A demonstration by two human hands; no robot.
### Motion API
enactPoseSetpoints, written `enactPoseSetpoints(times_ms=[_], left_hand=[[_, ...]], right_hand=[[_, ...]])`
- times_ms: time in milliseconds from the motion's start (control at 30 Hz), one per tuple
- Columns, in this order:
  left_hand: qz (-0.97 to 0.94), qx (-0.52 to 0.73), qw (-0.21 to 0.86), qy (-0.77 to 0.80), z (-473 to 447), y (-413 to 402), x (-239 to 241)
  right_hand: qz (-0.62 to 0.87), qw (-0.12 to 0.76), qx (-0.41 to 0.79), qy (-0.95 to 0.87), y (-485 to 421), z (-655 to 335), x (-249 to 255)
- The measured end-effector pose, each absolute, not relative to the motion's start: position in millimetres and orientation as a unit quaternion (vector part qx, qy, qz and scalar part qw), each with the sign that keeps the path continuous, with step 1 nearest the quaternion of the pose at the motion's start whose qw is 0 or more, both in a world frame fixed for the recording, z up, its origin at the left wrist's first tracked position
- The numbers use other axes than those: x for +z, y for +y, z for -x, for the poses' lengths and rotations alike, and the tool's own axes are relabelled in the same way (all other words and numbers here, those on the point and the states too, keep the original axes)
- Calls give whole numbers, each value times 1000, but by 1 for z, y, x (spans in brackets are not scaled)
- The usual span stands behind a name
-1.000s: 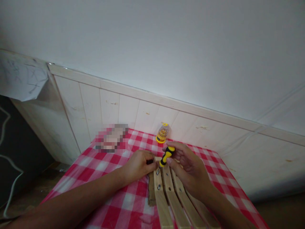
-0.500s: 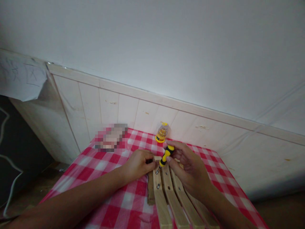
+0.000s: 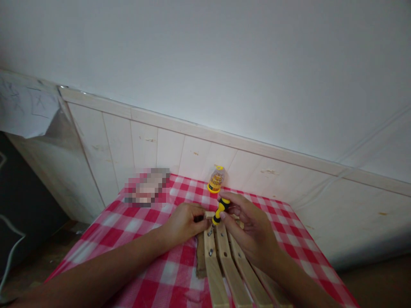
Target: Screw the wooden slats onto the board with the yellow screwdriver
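My right hand (image 3: 252, 226) is closed around a yellow and black screwdriver (image 3: 221, 209), tilted with its tip down at a screw (image 3: 210, 233) near the upper end of the leftmost wooden slat (image 3: 215, 278). My left hand (image 3: 186, 222) is closed at that same end, thumb and fingers pressed against the wood. A second screw (image 3: 211, 252) sits lower in this slat. Several bent slats lie side by side, with holes in them; my right hand partly covers those on the right. Under their upper ends shows a brown piece (image 3: 201, 261), whose material I cannot make out.
A clear container with yellow ends (image 3: 216, 179) stands at the table's back, near the white panelled wall (image 3: 170, 147). A blurred-out object (image 3: 149, 188) lies at the back left. A red and white checked cloth (image 3: 170, 271) covers the table. Paper (image 3: 28, 111) hangs at far left.
The whole view has shifted slightly, moving the hands and slats a little left in the picture. Both hands keep their hold, and the screwdriver stays at the same screw.
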State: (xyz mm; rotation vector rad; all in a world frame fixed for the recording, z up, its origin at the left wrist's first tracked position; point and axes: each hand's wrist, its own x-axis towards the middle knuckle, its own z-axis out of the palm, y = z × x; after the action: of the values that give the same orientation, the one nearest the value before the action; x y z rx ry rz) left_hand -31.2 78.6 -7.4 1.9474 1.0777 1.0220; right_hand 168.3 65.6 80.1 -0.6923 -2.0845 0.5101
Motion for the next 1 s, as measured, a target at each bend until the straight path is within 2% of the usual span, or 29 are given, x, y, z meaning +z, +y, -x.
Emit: enactPoseSetpoints(times_ms=[1000], left_hand=[[-742, 384, 351, 422, 32, 79, -6]], right_hand=[[280, 421, 224, -833, 62, -169, 80]])
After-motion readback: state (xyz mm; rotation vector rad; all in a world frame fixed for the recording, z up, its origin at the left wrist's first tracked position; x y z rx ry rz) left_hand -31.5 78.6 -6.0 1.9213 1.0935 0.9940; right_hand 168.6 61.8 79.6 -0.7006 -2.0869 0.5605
